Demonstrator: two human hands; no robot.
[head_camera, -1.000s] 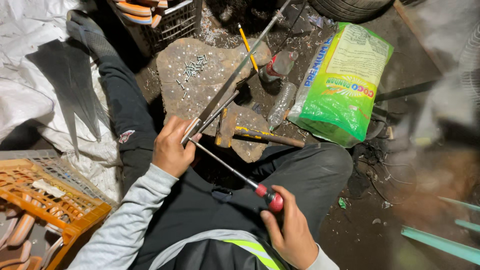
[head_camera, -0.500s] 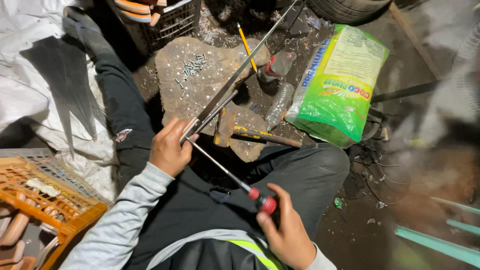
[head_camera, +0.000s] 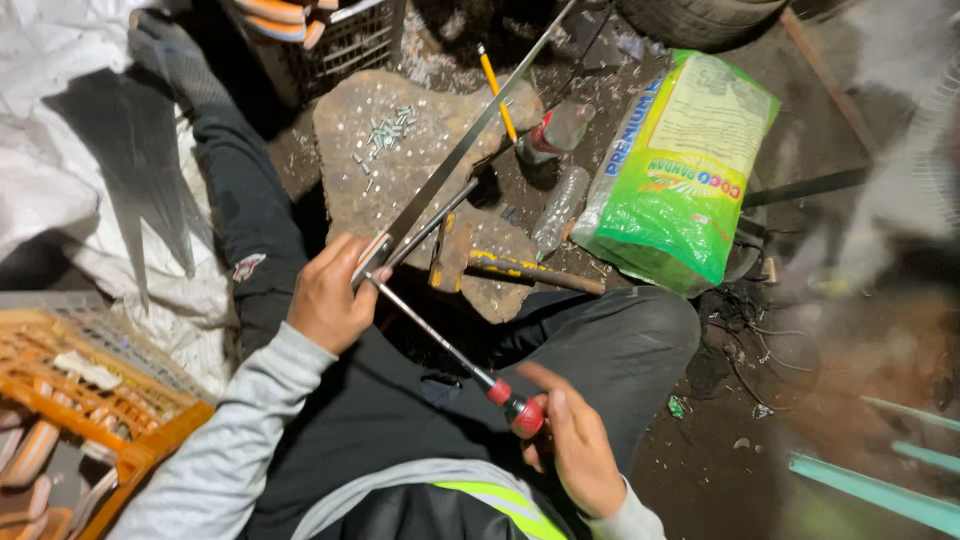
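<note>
Gripping the near end of a long flat metal strip (head_camera: 455, 165), my left hand (head_camera: 330, 300) has its fingers (head_camera: 352, 250) clenched around it, the strip running up and away from them across the flat stone (head_camera: 400, 170) toward the top of the view. My right hand (head_camera: 575, 450) holds a screwdriver (head_camera: 455, 355) by its red handle; the fingers there are curled round the handle, with the forefinger stretched out rather than wrapped. The thin shaft of the screwdriver slants up from those fingers and its tip meets the strip right at the left fingers, just under the thumb.

Just beyond the left fingers, a hammer (head_camera: 500, 265) lies on the stone, its wooden handle pointing off toward the right. Farther out from them on the same stone sits a small heap of screws (head_camera: 390, 130). Past the strip's far side I see a yellow pencil (head_camera: 495, 90) and a clear plastic bottle (head_camera: 560, 205) lying on the dirt floor (head_camera: 850, 330). Well to the right of both hands is a green and yellow sack (head_camera: 680, 170). Left of the left fingers, a white cloth (head_camera: 60, 130) is spread out, and below it, near the elbow, stands an orange crate (head_camera: 70, 400). My dark trousers (head_camera: 600, 340) lie beneath the screwdriver.
</note>
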